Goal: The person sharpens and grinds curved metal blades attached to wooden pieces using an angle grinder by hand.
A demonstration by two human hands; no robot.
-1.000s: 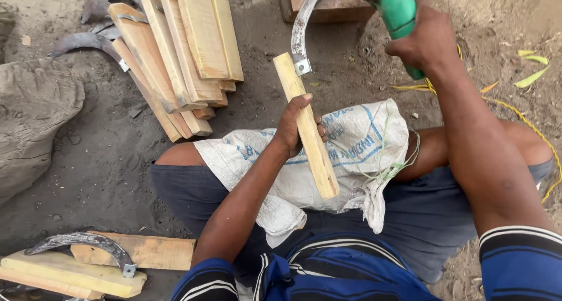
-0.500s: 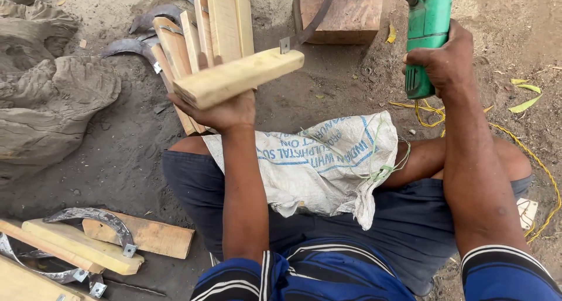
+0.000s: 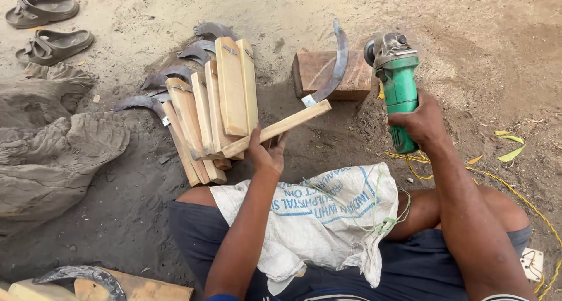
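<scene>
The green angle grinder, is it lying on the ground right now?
No, the right hand grips the green angle grinder upright above the sandy ground.

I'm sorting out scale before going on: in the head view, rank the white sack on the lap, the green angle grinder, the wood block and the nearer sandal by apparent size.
1. white sack, clearly largest, though nearest the camera.
2. green angle grinder, held in the right hand.
3. wood block, close to the grinder's size, so this order is unsure.
4. nearer sandal, smallest, but farther away.

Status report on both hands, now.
Left hand grips wooden-handled curved sickle, blade across wooden block. Right hand holds green angle grinder. Nothing between.
</scene>
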